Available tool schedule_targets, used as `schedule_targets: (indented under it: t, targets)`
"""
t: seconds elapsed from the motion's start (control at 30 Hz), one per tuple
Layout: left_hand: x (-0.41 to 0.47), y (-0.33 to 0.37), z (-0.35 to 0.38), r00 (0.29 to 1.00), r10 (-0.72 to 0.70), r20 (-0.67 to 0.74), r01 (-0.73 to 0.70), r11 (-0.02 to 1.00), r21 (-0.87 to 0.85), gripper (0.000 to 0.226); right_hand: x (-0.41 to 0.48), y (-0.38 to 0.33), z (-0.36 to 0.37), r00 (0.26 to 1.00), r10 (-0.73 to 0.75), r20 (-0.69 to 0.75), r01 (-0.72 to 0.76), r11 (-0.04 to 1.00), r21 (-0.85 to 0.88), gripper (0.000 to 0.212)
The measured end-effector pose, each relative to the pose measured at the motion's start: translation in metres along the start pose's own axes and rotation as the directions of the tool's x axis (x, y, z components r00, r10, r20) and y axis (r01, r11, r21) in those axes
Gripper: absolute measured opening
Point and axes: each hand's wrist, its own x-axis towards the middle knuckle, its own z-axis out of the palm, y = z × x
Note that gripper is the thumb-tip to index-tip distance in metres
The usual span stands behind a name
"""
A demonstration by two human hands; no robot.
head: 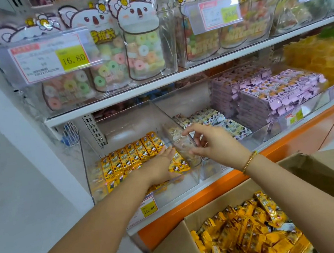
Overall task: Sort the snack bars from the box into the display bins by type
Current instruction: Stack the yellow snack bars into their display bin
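Around: clear bin wall [158,115] right of yellow bars [132,155]
Bars: side by side, long axes pointing backward
Left hand [159,165]: flat, pressing bars
Right hand [210,140]: spread, empty

One left hand [159,166], one right hand [212,142], one box [170,248]

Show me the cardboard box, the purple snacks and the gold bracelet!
cardboard box [172,247], head view, its bare left wall
purple snacks [271,94], head view, top of the stack
gold bracelet [249,162], head view, beads at the wrist

Right hand [214,142] is wearing a gold beaded bracelet [249,162] at the wrist; both forearms are showing bare.
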Motion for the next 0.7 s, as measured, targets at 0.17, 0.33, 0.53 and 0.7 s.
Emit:
schedule_targets:
  t: [0.17, 0.33, 0.53, 0.7]
  targets:
    - [0.005, -0.006, 0.004, 1.0, 0.004, -0.009, -0.005, 0.999, -0.043, 0.094, -0.001, 0.001, 0.001, 1.0, -0.023, -0.001, 0.023, 0.999, 0.041, 0.042]
    - [0.002, -0.009, 0.002, 1.0, 0.023, 0.014, -0.021, 0.996, -0.09, 0.099, -0.003, 0.001, -0.001, 1.0, -0.023, 0.01, 0.022, 0.996, 0.087, 0.042]
    - [-0.03, -0.04, -0.002, 0.993, -0.094, 0.065, 0.102, 0.985, -0.137, 0.11, -0.002, 0.0, -0.001, 0.999, -0.02, 0.031, 0.016, 0.992, 0.127, 0.04]
    - [-0.034, -0.036, -0.005, 0.991, -0.126, 0.043, 0.129, 0.988, -0.082, 0.099, -0.005, 0.001, -0.001, 0.999, -0.015, 0.03, 0.011, 0.994, 0.112, 0.041]
